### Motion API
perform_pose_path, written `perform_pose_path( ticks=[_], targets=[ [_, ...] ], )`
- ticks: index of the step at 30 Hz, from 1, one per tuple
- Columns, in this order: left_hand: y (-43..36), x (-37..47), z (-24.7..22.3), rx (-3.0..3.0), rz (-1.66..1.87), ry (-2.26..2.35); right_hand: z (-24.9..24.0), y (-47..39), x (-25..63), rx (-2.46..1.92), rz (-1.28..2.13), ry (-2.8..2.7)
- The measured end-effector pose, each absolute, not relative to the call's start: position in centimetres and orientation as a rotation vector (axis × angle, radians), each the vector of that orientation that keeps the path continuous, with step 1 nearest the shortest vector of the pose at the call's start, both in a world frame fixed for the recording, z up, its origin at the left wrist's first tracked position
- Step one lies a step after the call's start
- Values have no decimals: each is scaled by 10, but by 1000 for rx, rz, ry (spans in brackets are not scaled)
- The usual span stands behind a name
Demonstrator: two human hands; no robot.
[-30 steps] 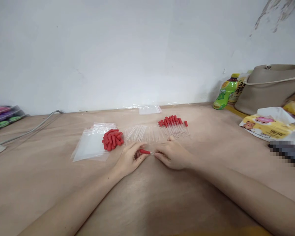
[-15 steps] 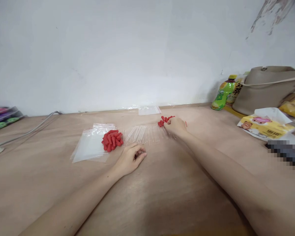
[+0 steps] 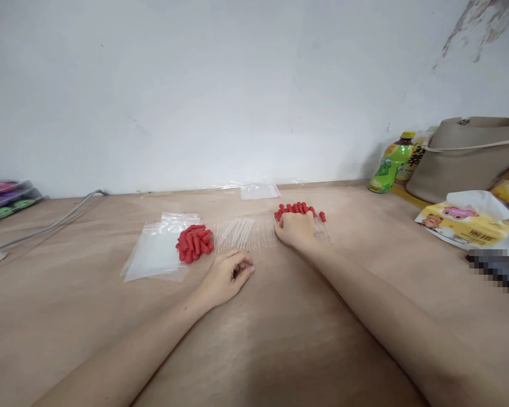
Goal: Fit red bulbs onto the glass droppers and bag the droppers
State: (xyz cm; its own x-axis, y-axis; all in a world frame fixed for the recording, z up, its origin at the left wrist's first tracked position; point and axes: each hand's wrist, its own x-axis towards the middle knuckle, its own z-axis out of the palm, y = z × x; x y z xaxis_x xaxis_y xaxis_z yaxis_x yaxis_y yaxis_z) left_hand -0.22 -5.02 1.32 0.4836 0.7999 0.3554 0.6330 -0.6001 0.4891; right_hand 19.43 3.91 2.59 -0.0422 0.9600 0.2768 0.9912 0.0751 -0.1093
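My left hand (image 3: 227, 278) rests on its side on the wooden table (image 3: 280, 339), fingers loosely curled with nothing in them. It lies just in front of a row of clear glass tubes (image 3: 245, 233) and right of a heap of loose red rubber bulbs (image 3: 194, 243). My right hand (image 3: 294, 229) lies palm down over a row of tubes with red bulbs fitted (image 3: 300, 208). Its fingertips touch those bulbs. The knuckles hide the fingertips, so I cannot tell whether it pinches one.
Clear zip bags (image 3: 156, 253) lie left of the bulbs, another small bag (image 3: 258, 191) by the wall. At the right stand a green bottle (image 3: 390, 161), a beige bag (image 3: 466, 152) and a tissue pack (image 3: 462, 223). A grey cable (image 3: 46, 226) and coloured trays (image 3: 4, 198) sit at the left.
My right hand carried the bulb-capped tube from between both hands to the finished row at the back, then drew slightly toward me. My left hand let go and stayed put.
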Motion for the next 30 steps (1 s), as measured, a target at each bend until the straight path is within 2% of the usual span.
perform_pose_path(
  ticks=[11,16,22,25,30],
  targets=[
    [-51,-2,14,2454,808,1211,22,39,179,-2021,-146,-2133],
    [-55,-1,14,2458,883,1265,15,22,190,-1847,-398,-2030],
    [-37,-29,34,2606,1223,1864,-3,-17,218,-1431,-536,-2035],
    [-22,-51,47,2566,1134,2223,-6,-33,226,-1298,-445,-2067],
    [-13,-69,48,2496,949,2344,-4,-37,226,-1191,-291,-2104]
  ],
)
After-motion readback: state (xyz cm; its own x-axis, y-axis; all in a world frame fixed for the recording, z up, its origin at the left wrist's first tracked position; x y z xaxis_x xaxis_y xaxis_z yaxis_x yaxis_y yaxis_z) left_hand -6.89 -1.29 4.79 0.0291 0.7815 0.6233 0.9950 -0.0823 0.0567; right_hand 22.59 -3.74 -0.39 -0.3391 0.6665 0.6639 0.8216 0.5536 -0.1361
